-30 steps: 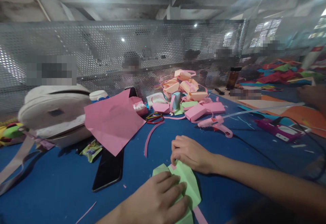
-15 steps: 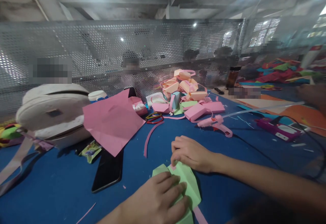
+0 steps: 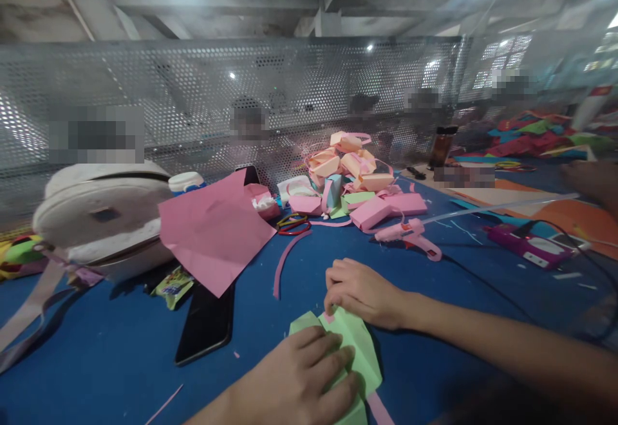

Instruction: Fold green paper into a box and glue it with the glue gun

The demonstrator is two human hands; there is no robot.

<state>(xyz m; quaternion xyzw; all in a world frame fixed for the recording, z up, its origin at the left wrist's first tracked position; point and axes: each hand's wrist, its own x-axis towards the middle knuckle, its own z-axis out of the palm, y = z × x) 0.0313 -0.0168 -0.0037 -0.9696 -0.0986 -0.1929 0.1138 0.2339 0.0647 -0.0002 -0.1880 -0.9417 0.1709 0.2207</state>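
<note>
A light-green folded paper box [image 3: 360, 351] lies on the blue table near its front edge. My left hand [image 3: 304, 373] rests over it, fingers curled across its top and holding it down. My right hand [image 3: 362, 293] is closed at the far end of the box, where thumb and fingertips press the tip of a pink paper strip [image 3: 329, 317] against the green paper. More pink strip [image 3: 379, 407] comes out at the near end of the box. The fingertips of my right hand are partly hidden.
Beyond my hands lie a pink glue gun [image 3: 408, 235] with its cord, folded paper baskets [image 3: 355, 167] in a pile, and scissors [image 3: 293, 224]. To the left are a pink sheet [image 3: 217, 225], a phone [image 3: 205, 322] and a white bag [image 3: 106, 212]. A purple power strip [image 3: 528, 245] sits right.
</note>
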